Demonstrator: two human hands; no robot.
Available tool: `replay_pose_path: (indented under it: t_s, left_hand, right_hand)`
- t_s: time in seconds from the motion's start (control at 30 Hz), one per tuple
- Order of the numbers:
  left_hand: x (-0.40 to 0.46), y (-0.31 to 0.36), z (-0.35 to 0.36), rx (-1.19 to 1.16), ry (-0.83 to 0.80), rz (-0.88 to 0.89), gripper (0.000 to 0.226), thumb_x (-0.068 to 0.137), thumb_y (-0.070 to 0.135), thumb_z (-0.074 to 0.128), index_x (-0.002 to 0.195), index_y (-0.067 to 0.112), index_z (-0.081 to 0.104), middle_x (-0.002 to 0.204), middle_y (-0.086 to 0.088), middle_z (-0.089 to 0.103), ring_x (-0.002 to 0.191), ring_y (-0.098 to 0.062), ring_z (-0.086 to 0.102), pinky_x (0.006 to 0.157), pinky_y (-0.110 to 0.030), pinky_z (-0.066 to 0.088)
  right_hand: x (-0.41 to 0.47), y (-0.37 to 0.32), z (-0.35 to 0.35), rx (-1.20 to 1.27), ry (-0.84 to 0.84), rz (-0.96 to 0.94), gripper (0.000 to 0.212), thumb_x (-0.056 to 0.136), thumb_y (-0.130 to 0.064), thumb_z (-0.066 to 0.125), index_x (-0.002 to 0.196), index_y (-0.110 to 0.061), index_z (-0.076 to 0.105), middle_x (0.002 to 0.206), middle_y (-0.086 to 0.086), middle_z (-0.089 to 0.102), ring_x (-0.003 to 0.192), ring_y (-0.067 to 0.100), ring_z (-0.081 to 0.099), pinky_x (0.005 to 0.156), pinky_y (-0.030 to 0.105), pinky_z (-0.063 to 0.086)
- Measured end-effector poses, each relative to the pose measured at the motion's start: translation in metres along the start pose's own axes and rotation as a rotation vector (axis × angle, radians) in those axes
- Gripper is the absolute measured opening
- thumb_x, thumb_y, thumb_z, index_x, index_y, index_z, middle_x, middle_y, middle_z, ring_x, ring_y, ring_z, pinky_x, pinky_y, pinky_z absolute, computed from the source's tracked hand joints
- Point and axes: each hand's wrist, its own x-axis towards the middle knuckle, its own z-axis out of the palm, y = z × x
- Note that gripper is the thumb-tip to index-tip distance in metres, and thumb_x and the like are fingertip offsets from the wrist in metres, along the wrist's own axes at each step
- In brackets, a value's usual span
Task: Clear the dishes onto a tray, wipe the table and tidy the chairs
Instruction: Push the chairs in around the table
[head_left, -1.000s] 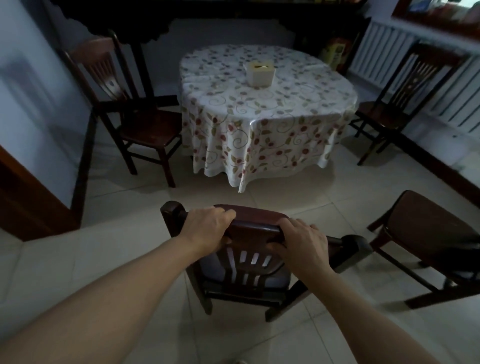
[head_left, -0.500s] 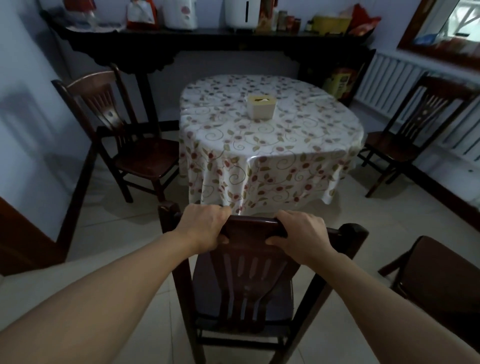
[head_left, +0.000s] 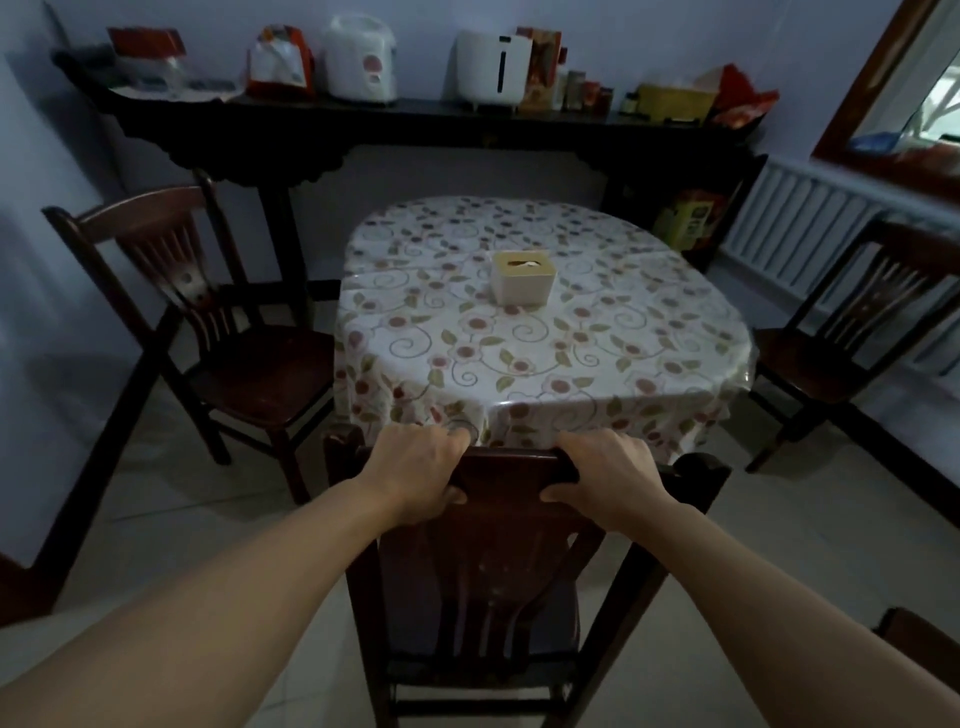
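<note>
Table (head_left: 545, 364) loomed nearer than half a second earlier; near chair (head_left: 488, 582) now sat at its front edge, top rail against the hanging cloth. Side chairs left (head_left: 208, 332) and right (head_left: 852, 338). Tissue box (head_left: 523, 278) mid-table. Left hand (head_left: 415, 475) and right hand (head_left: 608, 480) each curled tight around the rail.

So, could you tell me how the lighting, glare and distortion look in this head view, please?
Head view: dim and bluish overall, daylight entering only at the window upper right; glare streaks the plastic-covered tablecloth near its front edge; wide-angle bending bows the side chairs and sideboard; both hands on the near chair look reasonably sharp, corners softer.
</note>
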Motion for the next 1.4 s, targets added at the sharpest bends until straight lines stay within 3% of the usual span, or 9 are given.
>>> replay_pose_path:
  t_s: [0.17,0.27,0.47,0.53,0.67,0.9,1.23,1.33,1.4]
  left_hand:
    - [0.071,-0.008,0.011,0.024,-0.005,-0.083,0.044,0.082,0.05,0.063,0.111,0.019,0.049,0.104,0.003,0.063,0.096,-0.018,0.062,0.068,-0.029,0.035]
    - [0.114,-0.009,0.02,0.033,-0.029,-0.168,0.04,0.083,0.048,0.063,0.105,0.018,0.048,0.104,0.001,0.063,0.096,-0.019,0.061,0.068,-0.03,0.037]
    - [0.191,-0.012,0.037,0.056,-0.056,-0.325,0.057,0.086,0.049,0.06,0.13,0.019,0.041,0.115,-0.001,0.059,0.108,-0.022,0.059,0.074,-0.032,0.038]
    - [0.209,-0.013,0.045,0.043,-0.06,-0.363,0.053,0.086,0.049,0.06,0.126,0.018,0.042,0.115,-0.001,0.059,0.107,-0.022,0.058,0.074,-0.032,0.04]
    - [0.242,-0.016,0.058,0.026,-0.059,-0.396,0.047,0.087,0.048,0.058,0.12,0.018,0.043,0.115,-0.001,0.057,0.107,-0.022,0.057,0.07,-0.031,0.035]
    - [0.255,-0.018,0.071,0.04,-0.052,-0.376,0.048,0.087,0.045,0.059,0.122,0.017,0.042,0.116,-0.001,0.057,0.109,-0.022,0.057,0.074,-0.032,0.042]
    - [0.246,0.012,0.094,-0.03,-0.03,-0.274,0.04,0.089,0.04,0.059,0.117,0.016,0.043,0.11,-0.002,0.056,0.103,-0.023,0.058,0.064,-0.03,0.033]
    - [0.239,0.013,0.1,-0.052,-0.032,-0.21,0.041,0.081,0.04,0.069,0.108,0.016,0.049,0.097,-0.001,0.059,0.089,-0.022,0.062,0.057,-0.031,0.03]
    - [0.233,0.012,0.103,-0.008,-0.08,-0.136,0.052,0.055,0.042,0.087,0.087,0.016,0.056,0.071,0.001,0.059,0.06,-0.019,0.062,0.043,-0.025,0.02]
  right_hand:
    - [0.076,0.044,0.001,-0.011,0.016,-0.075,0.043,0.078,-0.054,0.066,0.111,-0.027,0.059,0.103,-0.005,0.064,0.098,0.018,0.059,0.076,0.031,0.048]
    - [0.125,0.071,0.006,-0.014,-0.01,-0.129,0.039,0.079,-0.055,0.065,0.103,-0.025,0.058,0.094,-0.003,0.064,0.091,0.019,0.058,0.067,0.03,0.042]
    - [0.21,0.116,0.012,0.01,0.006,-0.238,0.042,0.084,-0.051,0.061,0.115,-0.024,0.057,0.105,-0.004,0.064,0.1,0.021,0.06,0.078,0.032,0.043]
    - [0.231,0.126,0.018,0.02,0.013,-0.251,0.045,0.085,-0.05,0.062,0.122,-0.026,0.055,0.11,-0.005,0.065,0.105,0.02,0.06,0.081,0.032,0.045]
    - [0.266,0.146,0.03,0.011,0.041,-0.268,0.038,0.084,-0.049,0.061,0.115,-0.027,0.057,0.104,-0.007,0.065,0.1,0.02,0.061,0.071,0.029,0.037]
    - [0.272,0.155,0.049,0.043,0.071,-0.27,0.041,0.084,-0.05,0.061,0.117,-0.026,0.055,0.103,-0.008,0.066,0.097,0.018,0.062,0.069,0.029,0.038]
    - [0.241,0.17,0.063,0.02,0.011,-0.193,0.027,0.085,-0.042,0.062,0.103,-0.021,0.057,0.096,-0.005,0.063,0.091,0.02,0.06,0.069,0.029,0.036]
    - [0.229,0.168,0.068,0.014,0.0,-0.188,0.027,0.086,-0.04,0.062,0.104,-0.021,0.055,0.097,-0.004,0.062,0.092,0.021,0.06,0.068,0.029,0.036]
    - [0.223,0.165,0.074,0.032,-0.011,-0.191,0.027,0.087,-0.036,0.062,0.107,-0.021,0.054,0.1,-0.003,0.06,0.092,0.022,0.061,0.069,0.029,0.04]
